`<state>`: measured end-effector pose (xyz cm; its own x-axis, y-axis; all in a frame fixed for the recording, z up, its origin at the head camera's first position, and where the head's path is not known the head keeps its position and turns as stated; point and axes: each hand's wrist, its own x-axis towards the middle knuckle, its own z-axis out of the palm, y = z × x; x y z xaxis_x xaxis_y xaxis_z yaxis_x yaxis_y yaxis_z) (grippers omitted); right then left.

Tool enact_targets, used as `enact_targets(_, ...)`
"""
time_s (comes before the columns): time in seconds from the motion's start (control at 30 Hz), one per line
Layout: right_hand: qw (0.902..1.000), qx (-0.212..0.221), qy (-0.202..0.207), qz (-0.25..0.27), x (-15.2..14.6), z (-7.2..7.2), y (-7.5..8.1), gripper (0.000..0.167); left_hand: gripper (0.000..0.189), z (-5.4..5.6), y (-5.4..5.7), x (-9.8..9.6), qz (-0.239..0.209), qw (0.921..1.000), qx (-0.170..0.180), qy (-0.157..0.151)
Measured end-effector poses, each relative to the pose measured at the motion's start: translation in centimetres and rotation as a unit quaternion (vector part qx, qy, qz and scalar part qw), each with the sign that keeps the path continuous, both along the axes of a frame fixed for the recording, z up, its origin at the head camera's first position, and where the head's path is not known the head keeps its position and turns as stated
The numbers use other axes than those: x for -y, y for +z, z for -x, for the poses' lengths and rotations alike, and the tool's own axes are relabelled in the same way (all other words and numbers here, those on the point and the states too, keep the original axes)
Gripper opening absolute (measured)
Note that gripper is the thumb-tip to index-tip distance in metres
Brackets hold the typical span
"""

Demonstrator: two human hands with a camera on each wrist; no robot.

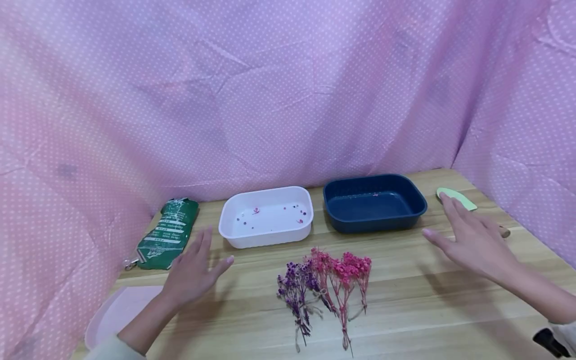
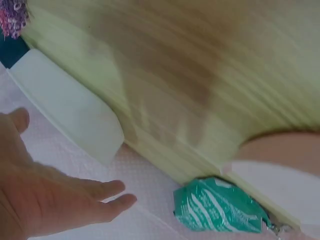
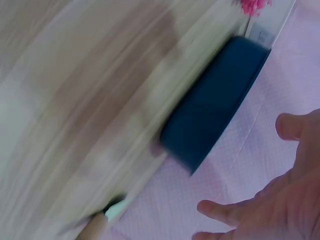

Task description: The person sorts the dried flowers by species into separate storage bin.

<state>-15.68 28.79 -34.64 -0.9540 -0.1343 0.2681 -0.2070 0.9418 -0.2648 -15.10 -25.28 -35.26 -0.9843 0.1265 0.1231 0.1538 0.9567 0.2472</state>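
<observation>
My left hand [image 1: 191, 274] hovers over the table's left side with straight, spread fingers and nothing in them. It is nearest to a green printed packet [image 1: 167, 235] and a white tray [image 1: 266, 235] dotted with small loose petals. On the right, my right hand [image 1: 474, 245] is raised with fingers spread, holding nothing. In the head view it partly covers a tool with a light green blade [image 1: 456, 198] and a wooden handle [image 1: 504, 232]. Between the hands lie small tied bunches of dried flowers, purple [image 1: 294, 290] and pink [image 1: 344, 272].
A dark blue tray [image 1: 375, 223] stands right of the white one, with a pink bit inside. A pale pink board [image 1: 121, 310] lies at the left table edge, under the left forearm in this view. Pink dotted cloth [image 1: 279, 95] hangs behind and along both sides.
</observation>
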Motion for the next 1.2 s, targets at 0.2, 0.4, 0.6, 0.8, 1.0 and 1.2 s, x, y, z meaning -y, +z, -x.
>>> enact_targets(0.2, 0.9966, 0.024, 0.039, 0.069, 1.7, -0.6, -0.2, 0.086, 0.097, 0.1, -0.3, -0.6, -0.057, 0.9982, 0.005, 0.017)
enact_targets(0.4, 0.9858, 0.070, 0.060, 0.140, 3.7, -1.0, -0.9, 0.079, 0.092, 0.5, -0.4, -0.8, -0.092, 0.9950, 0.023, 0.030)
enact_targets(0.6, 0.9653, 0.136, 0.065, 0.214, 5.3, -1.2, -1.8, 0.074, 0.087, 1.4, -0.5, -0.8, -0.145, 0.9872, 0.043, 0.049)
enact_targets(0.8, 0.9323, 0.195, 0.071, 0.296, 6.7, -1.3, -2.2, 0.073, 0.082, 2.2, -0.9, -0.5, -0.205, 0.9752, 0.052, 0.065)
enact_targets(1.0, 0.9119, 0.244, 0.063, 0.324, 8.2, -1.3, -2.5, 0.073, 0.079, 2.8, -1.8, -0.4, -0.255, 0.9621, 0.054, 0.079)
enact_targets(1.2, 0.8964, 0.270, 0.051, 0.348, 9.7, -1.4, -2.9, 0.074, 0.080, 3.5, -1.9, -0.4, -0.287, 0.9510, 0.074, 0.088)
